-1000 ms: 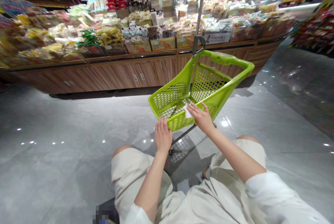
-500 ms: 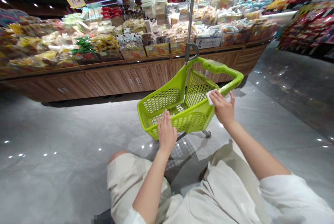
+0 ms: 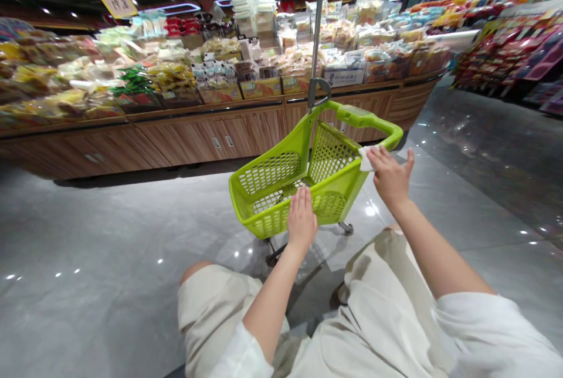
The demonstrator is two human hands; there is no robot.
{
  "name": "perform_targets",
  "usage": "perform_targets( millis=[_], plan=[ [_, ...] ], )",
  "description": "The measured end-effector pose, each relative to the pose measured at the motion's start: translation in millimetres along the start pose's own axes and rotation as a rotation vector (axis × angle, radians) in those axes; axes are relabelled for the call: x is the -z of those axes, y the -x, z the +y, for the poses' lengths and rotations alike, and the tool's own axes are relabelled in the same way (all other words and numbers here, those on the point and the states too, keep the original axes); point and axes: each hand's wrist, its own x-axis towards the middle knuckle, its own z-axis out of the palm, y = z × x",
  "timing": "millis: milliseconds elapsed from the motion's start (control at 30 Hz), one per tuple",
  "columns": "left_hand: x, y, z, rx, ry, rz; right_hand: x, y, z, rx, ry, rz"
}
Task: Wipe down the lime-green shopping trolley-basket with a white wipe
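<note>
A lime-green shopping cart (image 3: pixel 275 225) with a perforated basket stands on the floor before me. My left hand (image 3: pixel 301 219) lies against the near rim of the basket, its fingers stretched out side by side and holding nothing. A white wipe (image 3: pixel 368 158), cloth or tissue I cannot tell, covers the rear corner of the rim close to the cart's handle (image 3: pixel 393 135). Over it is my right hand (image 3: pixel 392 177), fingers pressing the wipe against the green plastic and thumb sticking out. The palm side of each hand is hidden.
Behind the cart runs a wood-panelled display counter (image 3: pixel 176 142) heaped with packaged food. A grey pole (image 3: pixel 317 37) rises beside the cart. More shelves of goods (image 3: pixel 492 55) stand at right. A person (image 3: pixel 206 2) is behind the counter. The grey floor (image 3: pixel 109 237) is shiny.
My right hand and the wipe have slid along the rim to the right, towards the handle. My left hand has shifted right along the near rim. The view has moved slightly.
</note>
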Motion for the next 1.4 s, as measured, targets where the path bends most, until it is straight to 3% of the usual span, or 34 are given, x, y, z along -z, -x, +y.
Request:
perform_targets(
  millis=[100, 200, 267, 333, 400, 467, 533, 600, 667, 767, 833, 933, 1033, 1100, 1167, 1233, 1333, 1400],
  plan=[
    [-2.6, -0.3, 3.9, 0.011, 0.012, 0.011, -10.6, 11.0, -38.3, 0.011, -0.043, -0.002],
    [-5.2, -0.3, 4.8, 0.021, 0.002, -0.002, -24.4, 28.1, -98.9, 0.194, -0.154, -0.094],
    [-6.5, -0.1, 3.8, 0.027, -0.014, -0.014, -27.3, 31.8, -115.7, 0.319, -0.207, -0.164],
    [-7.7, 0.5, 2.6, 0.028, -0.03, -0.018, -23.8, 26.1, -101.7, 0.378, -0.212, -0.203],
    [-9.0, 1.3, 1.9, 0.027, -0.038, -0.015, -16.1, 14.5, -65.5, 0.349, -0.17, -0.191],
    [-10.5, 2.2, 2.4, 0.031, -0.036, -0.009, -8.0, 3.3, -27.9, 0.243, -0.103, -0.137],
    [-12.0, 2.8, 4.1, 0.041, -0.026, -0.004, -4.7, -1.8, -10.6, 0.114, -0.049, -0.075],
    [-13.5, 2.9, 6.4, 0.049, -0.018, -0.002, -9.1, 1.8, -23.7, 0.027, -0.037, -0.044],
    [-14.8, 2.4, 8.3, 0.054, -0.015, -0.005, -18.8, 12.6, -60.3, 0.044, -0.081, -0.065],
    [-16.2, 1.8, 9.0, 0.065, -0.019, 0.0, -31.0, 28.5, -113.5, 0.23, -0.195, -0.162],
    [-16.1, 1.9, 8.0, 0.063, -0.028, 0.003, -31.5, 29.9, -118.8, 0.333, -0.231, -0.215],
    [-14.7, 2.3, 6.5, 0.045, -0.053, -0.007, -20.8, 15.6, -73.3, 0.345, -0.19, -0.233],
    [-13.7, 2.0, 7.0, 0.038, -0.066, -0.017, -7.9, -3.0, -11.9, 0.164, -0.075, -0.129],
    [-14.2, 1.4, 8.6, 0.041, -0.06, -0.016, -6.2, -7.5, 4.5, 0.041, -0.023, -0.053],
    [-15.3, 0.8, 10.4, 0.046, -0.048, -0.007, -11.8, -2.0, -9.2, -0.002, -0.023, -0.029],
    [-16.3, 0.4, 11.5, 0.056, -0.037, -0.001, -21.2, 10.9, -45.0, 0.049, -0.073, -0.049],
    [-16.3, 0.3, 10.7, 0.067, -0.039, -0.003, -30.7, 28.6, -96.7, 0.246, -0.191, -0.143],
    [-15.4, 0.4, 8.9, 0.064, -0.049, -0.003, -29.6, 30.0, -102.5, 0.362, -0.234, -0.209]
  ],
)
